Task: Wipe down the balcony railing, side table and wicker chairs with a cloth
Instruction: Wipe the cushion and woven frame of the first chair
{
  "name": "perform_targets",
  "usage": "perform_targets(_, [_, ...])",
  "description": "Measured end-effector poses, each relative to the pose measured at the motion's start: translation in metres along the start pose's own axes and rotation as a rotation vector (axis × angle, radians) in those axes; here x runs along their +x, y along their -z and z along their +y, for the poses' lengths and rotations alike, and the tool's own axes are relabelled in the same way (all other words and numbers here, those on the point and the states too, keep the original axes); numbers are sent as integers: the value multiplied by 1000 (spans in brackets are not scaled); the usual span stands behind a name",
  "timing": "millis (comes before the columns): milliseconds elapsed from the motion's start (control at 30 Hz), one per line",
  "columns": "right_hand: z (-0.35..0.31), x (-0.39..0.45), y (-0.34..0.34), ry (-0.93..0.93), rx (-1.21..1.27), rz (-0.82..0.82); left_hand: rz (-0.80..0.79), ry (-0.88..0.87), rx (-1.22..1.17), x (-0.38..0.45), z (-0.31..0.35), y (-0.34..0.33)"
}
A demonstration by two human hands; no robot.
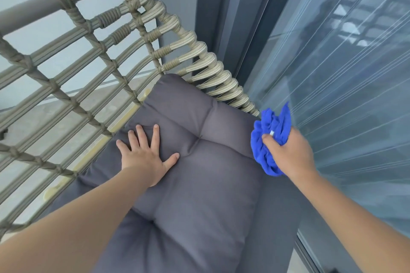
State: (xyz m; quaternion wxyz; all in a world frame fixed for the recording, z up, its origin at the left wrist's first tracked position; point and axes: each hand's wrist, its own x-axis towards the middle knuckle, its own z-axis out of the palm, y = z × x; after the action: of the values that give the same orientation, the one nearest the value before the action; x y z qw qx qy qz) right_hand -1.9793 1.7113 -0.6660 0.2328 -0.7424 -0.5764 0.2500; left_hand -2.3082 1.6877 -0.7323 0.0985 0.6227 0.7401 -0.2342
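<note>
- The chair (73, 86) fills the left and middle: a woven lattice back under a smooth top rail, and a wrapped side rail (208, 66) running down toward the cloth. The weave has many gaps and knots, so I judge a flat swipe will miss dirt there; better to fold the cloth around each strand.
- The left hand (146, 157) lies flat on the grey cushion (199, 162), fingers spread and straight, holding nothing. Pressing there looks useful for steadying the seat and keeping the cushion clear of the rail.
- The right hand (288, 153) has its grip closed around the bunched blue cloth (270, 137), thumb over the folds, at the lower end of the wrapped rail, just beside the cushion's right edge.
- The glass door (343, 95) stands close on the right, so short strokes along the rail seem wise to avoid knocking knuckles on it.
- Working from the top of the rail downward should carry dust away from cleaned parts.
- The railing and side table are not in view.
</note>
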Motion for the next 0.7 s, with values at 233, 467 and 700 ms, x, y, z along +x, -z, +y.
perform_targets(233, [-18, 44, -23, -191, 152, -113, -95, 12, 24, 9, 4, 4])
perform_targets(467, [-26, 6, -37, -73, 41, -69, -175, 12, -4, 12, 3, 6])
perform_targets(700, [-27, -65, -47, 114, -33, -155, -204, 23, -18, 12, 5, 10])
